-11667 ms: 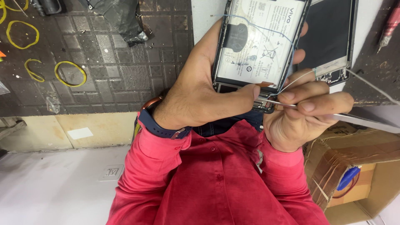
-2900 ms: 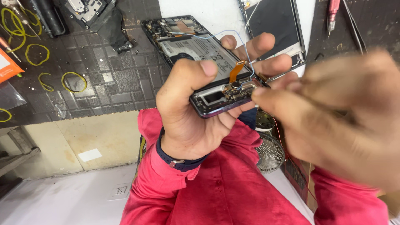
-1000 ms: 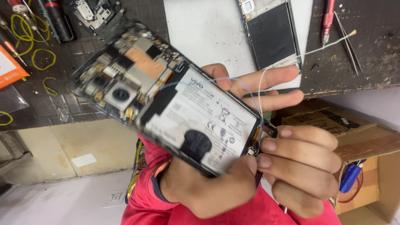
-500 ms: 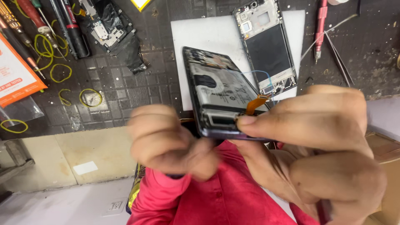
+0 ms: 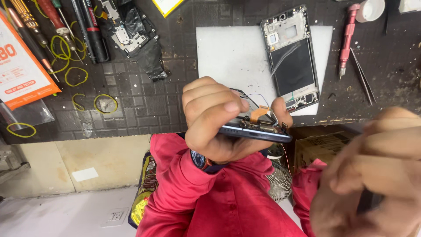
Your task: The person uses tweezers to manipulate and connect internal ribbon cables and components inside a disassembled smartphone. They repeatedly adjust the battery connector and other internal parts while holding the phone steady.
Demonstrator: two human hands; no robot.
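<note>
My left hand (image 5: 215, 118) grips an opened dark phone (image 5: 258, 130), held edge-on above the bench's front edge. Its bare inner parts face up, and an orange flex cable (image 5: 258, 113) sticks up by my fingertips. Thin wires loop above it. My right hand (image 5: 372, 171) is close to the camera at the lower right, blurred, with curled fingers, well apart from the phone. Whether it holds anything cannot be made out.
A second phone frame (image 5: 291, 57) lies on a white mat (image 5: 228, 52). A pink screwdriver (image 5: 346, 39) and tweezers (image 5: 362, 81) lie to its right. Screwdrivers (image 5: 44, 22), yellow rubber bands (image 5: 105, 103), an orange packet (image 5: 19, 66) and a bagged circuit part (image 5: 131, 35) sit left. A cardboard box (image 5: 320, 147) stands below.
My right hand has left the phone's end and drawn back to the lower right. The left hand has tilted the phone to edge-on and shifted its grip.
</note>
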